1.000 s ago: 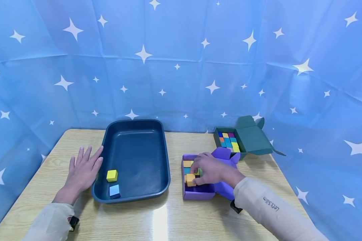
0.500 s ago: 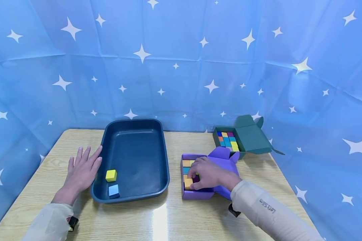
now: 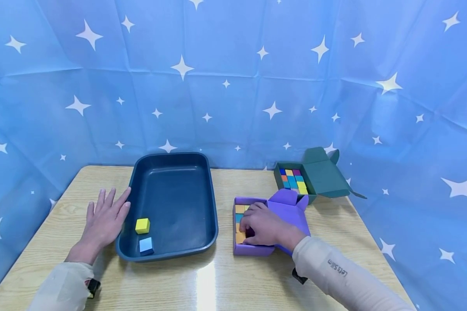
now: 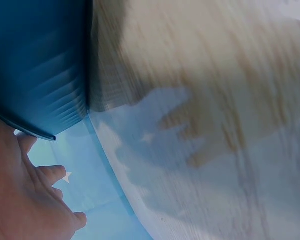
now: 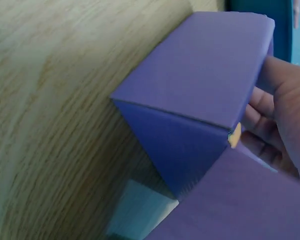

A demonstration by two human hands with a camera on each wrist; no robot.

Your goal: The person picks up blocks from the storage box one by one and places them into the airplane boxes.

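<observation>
My right hand [image 3: 262, 224] reaches into the open purple box [image 3: 254, 250]. Thumb and index finger pinch an orange cube [image 3: 240, 238] low in the box's near left corner. Other cubes stand behind it, among them a teal cube [image 3: 239, 218]; my hand covers part of the contents. In the right wrist view, my fingers curl down inside the purple wall [image 5: 200, 70]. On the left, my left hand [image 3: 106, 220] lies with spread, straight fingers, its fingertips against the rim of the dark blue tray [image 3: 214, 203]. A yellow cube [image 3: 142, 226] and a light blue cube [image 3: 146, 246] sit in that tray.
Behind the purple box stands a dark green box [image 3: 314, 198] with its lid folded open to the right, holding several coloured cubes. The purple lid [image 3: 289, 211] leans out under my right forearm. A starry blue cloth hangs behind the wooden table [image 3: 171, 285].
My right hand has lowered the orange cube from above the other cubes into the purple box's near left corner. My left hand stays at the tray rim.
</observation>
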